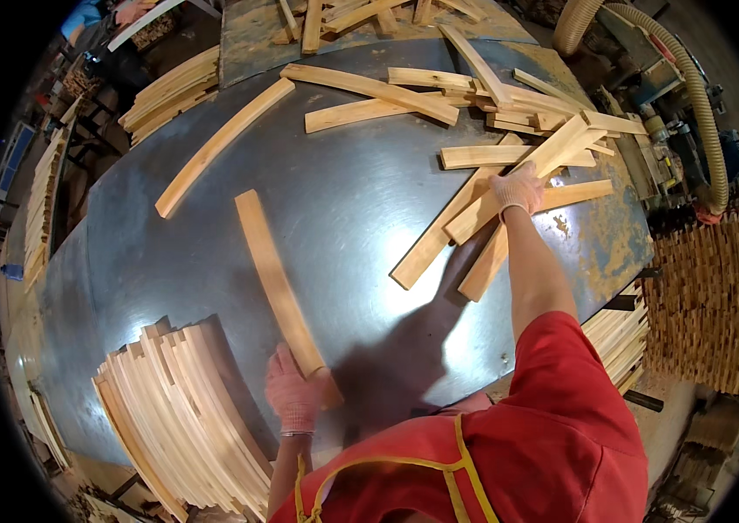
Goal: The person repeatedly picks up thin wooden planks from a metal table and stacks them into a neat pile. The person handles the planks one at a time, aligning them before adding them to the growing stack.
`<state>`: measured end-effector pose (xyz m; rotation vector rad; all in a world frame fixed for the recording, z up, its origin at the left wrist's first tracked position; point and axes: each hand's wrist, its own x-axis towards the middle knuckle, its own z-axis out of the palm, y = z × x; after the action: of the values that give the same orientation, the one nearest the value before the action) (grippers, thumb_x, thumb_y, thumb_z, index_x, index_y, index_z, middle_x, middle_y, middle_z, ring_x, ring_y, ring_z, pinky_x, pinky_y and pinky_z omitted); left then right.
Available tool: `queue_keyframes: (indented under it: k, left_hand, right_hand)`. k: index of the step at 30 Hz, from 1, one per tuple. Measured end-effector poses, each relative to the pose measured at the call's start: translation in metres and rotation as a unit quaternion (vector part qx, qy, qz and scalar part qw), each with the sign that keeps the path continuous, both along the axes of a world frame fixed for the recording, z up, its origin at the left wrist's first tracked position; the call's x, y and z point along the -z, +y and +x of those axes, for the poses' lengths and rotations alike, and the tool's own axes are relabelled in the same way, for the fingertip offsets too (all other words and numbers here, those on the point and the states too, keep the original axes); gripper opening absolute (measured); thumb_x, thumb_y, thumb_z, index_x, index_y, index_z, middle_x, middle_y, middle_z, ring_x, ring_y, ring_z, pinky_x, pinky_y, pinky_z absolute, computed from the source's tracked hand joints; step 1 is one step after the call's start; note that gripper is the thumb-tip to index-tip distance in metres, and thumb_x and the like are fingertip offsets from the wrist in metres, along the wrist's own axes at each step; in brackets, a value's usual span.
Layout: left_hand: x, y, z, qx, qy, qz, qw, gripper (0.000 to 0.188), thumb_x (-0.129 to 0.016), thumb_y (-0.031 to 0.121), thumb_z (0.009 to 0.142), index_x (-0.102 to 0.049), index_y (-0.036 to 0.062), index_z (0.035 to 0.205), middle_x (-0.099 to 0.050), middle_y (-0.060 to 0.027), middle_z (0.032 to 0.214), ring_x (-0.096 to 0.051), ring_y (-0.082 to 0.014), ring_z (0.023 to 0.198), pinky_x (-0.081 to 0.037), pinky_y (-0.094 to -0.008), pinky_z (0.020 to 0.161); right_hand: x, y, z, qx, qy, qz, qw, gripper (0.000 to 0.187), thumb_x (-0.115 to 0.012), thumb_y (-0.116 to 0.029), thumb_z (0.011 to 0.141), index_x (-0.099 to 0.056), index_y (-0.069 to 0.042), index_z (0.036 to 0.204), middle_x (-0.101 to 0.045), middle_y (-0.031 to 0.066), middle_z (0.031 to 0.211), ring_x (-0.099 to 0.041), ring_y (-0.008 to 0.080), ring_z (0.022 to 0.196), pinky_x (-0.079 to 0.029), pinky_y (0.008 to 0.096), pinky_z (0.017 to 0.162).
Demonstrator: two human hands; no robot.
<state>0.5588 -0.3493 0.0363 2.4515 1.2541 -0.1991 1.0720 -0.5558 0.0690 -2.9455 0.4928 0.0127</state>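
Observation:
My left hand [293,397], in a pale pinkish work glove, grips the near end of a long wooden slat [271,279] that points away from me over the metal tabletop. With my right arm stretched out, my gloved right hand [519,190] grasps another wooden slat [566,144] at the right, lying slantwise across other slats. Under and beside it are a slat [439,235] angled toward me, a short-looking slat end [484,266] and a slat [577,193] reaching right. Both hands' fingertips are partly hidden.
A tidy row of slats [186,410] stands at the near left of the metal table [169,261]. One curved slat [223,144] lies far left; a loose pile [526,105] covers the far right. Beyond are a ribbed hose [714,113] and a big wood stack [714,296].

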Motion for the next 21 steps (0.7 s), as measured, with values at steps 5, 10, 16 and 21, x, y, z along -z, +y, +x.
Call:
queue_keyframes:
  k: [5, 10, 16, 21]
  left_hand:
    - [-0.021, -0.022, 0.024, 0.054, 0.019, 0.027, 0.998, 0.094, -0.083, 0.03, 0.077, -0.044, 0.0076, 0.159, -0.055, -0.0207, 0.147, -0.057, -0.0415, 0.134, -0.049, -0.049, 0.112]
    - [-0.002, -0.004, -0.037, -0.154, -0.291, -0.306, 0.893, 0.08, -0.071, 0.011, 0.086, -0.044, 0.0066, 0.16, -0.063, -0.0142, 0.133, -0.062, -0.0291, 0.121, -0.052, -0.0406, 0.103]
    - [-0.032, -0.032, -0.122, -0.262, -0.33, -0.571, 0.705, 0.078, -0.065, 0.008, 0.093, -0.037, 0.0099, 0.166, -0.069, -0.008, 0.124, -0.067, -0.0175, 0.099, -0.057, -0.0337, 0.088]
    - [-0.015, -0.061, -0.23, -0.2, -0.164, -0.366, 0.894, 0.079, -0.078, 0.008, 0.084, -0.048, 0.0111, 0.158, -0.06, -0.0104, 0.141, -0.064, -0.0247, 0.118, -0.054, -0.0359, 0.096]
  right_hand:
    - [0.031, -0.006, -0.059, -0.096, -0.05, 0.215, 0.971, 0.069, -0.085, -0.03, 0.08, -0.055, -0.006, 0.138, -0.07, 0.0247, 0.129, -0.068, 0.041, 0.121, -0.056, 0.0441, 0.103]
    - [0.024, 0.049, -0.26, -0.176, 0.093, 0.623, 0.756, 0.101, -0.073, -0.014, 0.083, -0.023, -0.004, 0.17, -0.066, 0.0178, 0.127, -0.068, 0.0289, 0.11, -0.056, 0.0371, 0.095]
    - [0.034, 0.098, -0.457, -0.395, 0.388, 0.431, 0.712, 0.101, -0.069, -0.038, 0.098, -0.009, -0.006, 0.173, -0.064, 0.0241, 0.135, -0.063, 0.0382, 0.122, -0.047, 0.0393, 0.111]
    - [-0.005, 0.148, -0.483, -0.475, 0.538, 0.276, 0.64, 0.106, -0.059, -0.065, 0.099, -0.017, 0.003, 0.168, -0.069, 0.0348, 0.131, -0.069, 0.0492, 0.118, -0.054, 0.0506, 0.1]
